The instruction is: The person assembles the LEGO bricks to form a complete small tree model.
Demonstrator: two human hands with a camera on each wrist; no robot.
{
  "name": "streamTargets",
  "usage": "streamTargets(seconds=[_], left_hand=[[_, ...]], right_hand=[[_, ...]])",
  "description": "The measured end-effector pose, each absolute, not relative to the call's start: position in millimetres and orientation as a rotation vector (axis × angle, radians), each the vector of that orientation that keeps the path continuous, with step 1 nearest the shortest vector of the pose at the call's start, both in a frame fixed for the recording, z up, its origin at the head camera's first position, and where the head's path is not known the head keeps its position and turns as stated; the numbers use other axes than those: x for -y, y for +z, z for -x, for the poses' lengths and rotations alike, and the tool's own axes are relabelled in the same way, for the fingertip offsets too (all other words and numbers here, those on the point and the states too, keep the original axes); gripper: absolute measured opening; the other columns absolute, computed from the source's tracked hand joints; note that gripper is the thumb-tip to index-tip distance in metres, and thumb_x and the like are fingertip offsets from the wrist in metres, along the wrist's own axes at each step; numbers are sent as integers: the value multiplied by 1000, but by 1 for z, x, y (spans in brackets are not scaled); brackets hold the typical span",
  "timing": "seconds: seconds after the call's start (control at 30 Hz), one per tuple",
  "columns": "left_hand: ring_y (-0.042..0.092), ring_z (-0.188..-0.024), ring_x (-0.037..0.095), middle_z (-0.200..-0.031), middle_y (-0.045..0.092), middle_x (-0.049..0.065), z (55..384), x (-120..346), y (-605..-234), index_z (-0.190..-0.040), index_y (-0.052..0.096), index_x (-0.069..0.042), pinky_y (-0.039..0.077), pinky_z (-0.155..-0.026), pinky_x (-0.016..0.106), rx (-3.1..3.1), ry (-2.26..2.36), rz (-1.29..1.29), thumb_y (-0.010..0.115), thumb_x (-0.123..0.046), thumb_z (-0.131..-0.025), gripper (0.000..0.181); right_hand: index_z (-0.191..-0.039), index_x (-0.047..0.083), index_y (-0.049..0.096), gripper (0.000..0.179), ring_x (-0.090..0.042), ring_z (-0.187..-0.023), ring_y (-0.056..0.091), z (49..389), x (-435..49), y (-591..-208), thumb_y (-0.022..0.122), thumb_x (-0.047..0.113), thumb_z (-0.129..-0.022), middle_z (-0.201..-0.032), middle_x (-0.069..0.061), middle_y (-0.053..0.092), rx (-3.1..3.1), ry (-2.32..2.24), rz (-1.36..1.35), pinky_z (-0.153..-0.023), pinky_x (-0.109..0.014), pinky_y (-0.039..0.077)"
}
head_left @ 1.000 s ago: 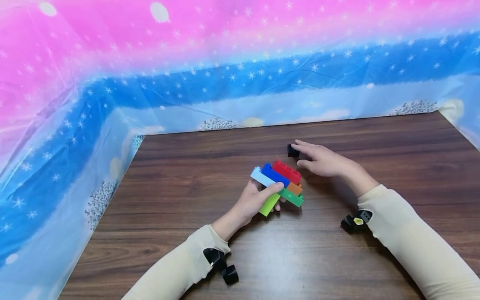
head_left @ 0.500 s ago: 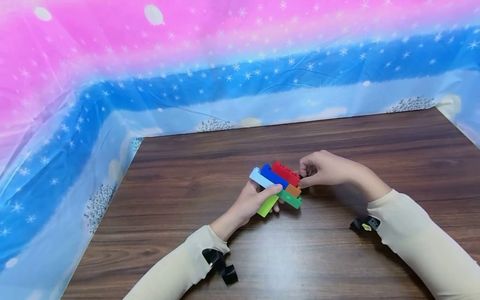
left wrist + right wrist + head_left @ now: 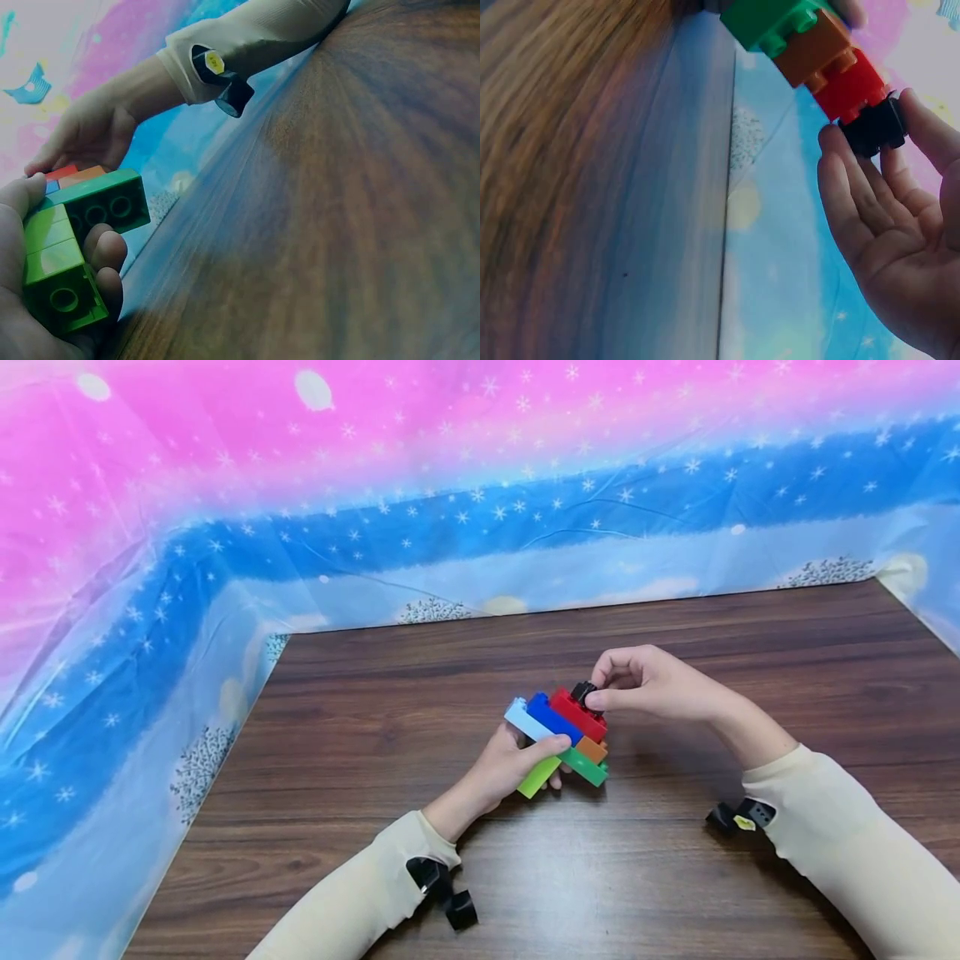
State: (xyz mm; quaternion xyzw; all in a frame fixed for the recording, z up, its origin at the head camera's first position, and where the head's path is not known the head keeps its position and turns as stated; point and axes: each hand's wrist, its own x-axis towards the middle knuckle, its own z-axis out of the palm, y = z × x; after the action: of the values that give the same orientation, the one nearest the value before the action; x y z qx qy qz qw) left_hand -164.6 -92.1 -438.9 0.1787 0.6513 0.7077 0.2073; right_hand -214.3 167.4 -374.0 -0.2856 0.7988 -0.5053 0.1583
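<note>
In the head view my left hand point(image 3: 502, 768) grips a built cluster of toy building bricks above the table, thumb across its face. The cluster has a light blue brick point(image 3: 527, 717), a dark blue brick point(image 3: 553, 720), a red brick point(image 3: 576, 714), an orange brick point(image 3: 591, 748), a green brick point(image 3: 583, 767) and lime bricks point(image 3: 537, 778). My right hand point(image 3: 663, 685) pinches a small black brick point(image 3: 582, 693) between thumb and fingers. In the right wrist view the black brick point(image 3: 874, 129) sits right against the red brick's point(image 3: 851, 86) studded side. The lime bricks' point(image 3: 56, 262) hollow underside faces the left wrist camera.
A dark wood-grain table point(image 3: 360, 710) lies under both hands. Behind it and along its left side hangs a pink and blue snowflake cloth point(image 3: 450, 510). Black wrist cameras point(image 3: 442, 893) are strapped at both cream sleeves point(image 3: 352, 893).
My right hand has picked the black brick up from the table beyond the cluster and brought it against the red brick. My left hand has stayed nearly still, still holding the cluster.
</note>
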Motion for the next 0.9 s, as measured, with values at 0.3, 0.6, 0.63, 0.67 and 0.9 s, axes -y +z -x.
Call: streamTargets(seconds=[0.3, 0.6, 0.63, 0.67, 0.9], left_hand=[[69, -64, 20, -98, 70, 14, 164, 92, -438, -135, 53, -1, 61, -63, 32, -1839, 1975, -471, 65, -14, -106, 34], [70, -64, 19, -99, 70, 13, 163, 92, -439, -135, 54, -1, 61, -62, 31, -1861, 1993, -508, 65, -15, -106, 34], [70, -63, 19, -98, 70, 13, 163, 92, -439, -135, 54, -1, 61, -62, 31, -1860, 1995, -508, 65, -15, -106, 34], [70, -63, 19, -98, 70, 13, 163, 92, -439, -135, 54, -1, 61, -63, 31, -1859, 1996, -508, 65, -16, -106, 34], [70, -63, 19, -97, 70, 11, 163, 92, -441, -134, 54, 0, 62, -62, 32, -1860, 1996, -521, 65, -14, -106, 33]], right_hand=[[-97, 7, 72, 14, -28, -80, 66, 207, -161, -371, 83, 16, -94, -91, -6, 73, -2411, -1468, 828, -68, -33, 55], [-94, 8, 74, 12, -23, -82, 67, 203, -155, -371, 84, 14, -92, -89, -4, 75, -2476, -1474, 861, -71, -32, 57], [-94, 8, 74, 12, -23, -82, 67, 202, -154, -371, 84, 14, -92, -89, -4, 75, -2484, -1471, 865, -72, -32, 57], [-94, 8, 74, 12, -23, -83, 67, 202, -154, -371, 84, 14, -92, -89, -3, 75, -2492, -1467, 867, -72, -32, 57], [-95, 7, 74, 10, -22, -81, 66, 203, -155, -374, 82, 13, -94, -88, -4, 74, -2459, -1484, 858, -71, -32, 56]])
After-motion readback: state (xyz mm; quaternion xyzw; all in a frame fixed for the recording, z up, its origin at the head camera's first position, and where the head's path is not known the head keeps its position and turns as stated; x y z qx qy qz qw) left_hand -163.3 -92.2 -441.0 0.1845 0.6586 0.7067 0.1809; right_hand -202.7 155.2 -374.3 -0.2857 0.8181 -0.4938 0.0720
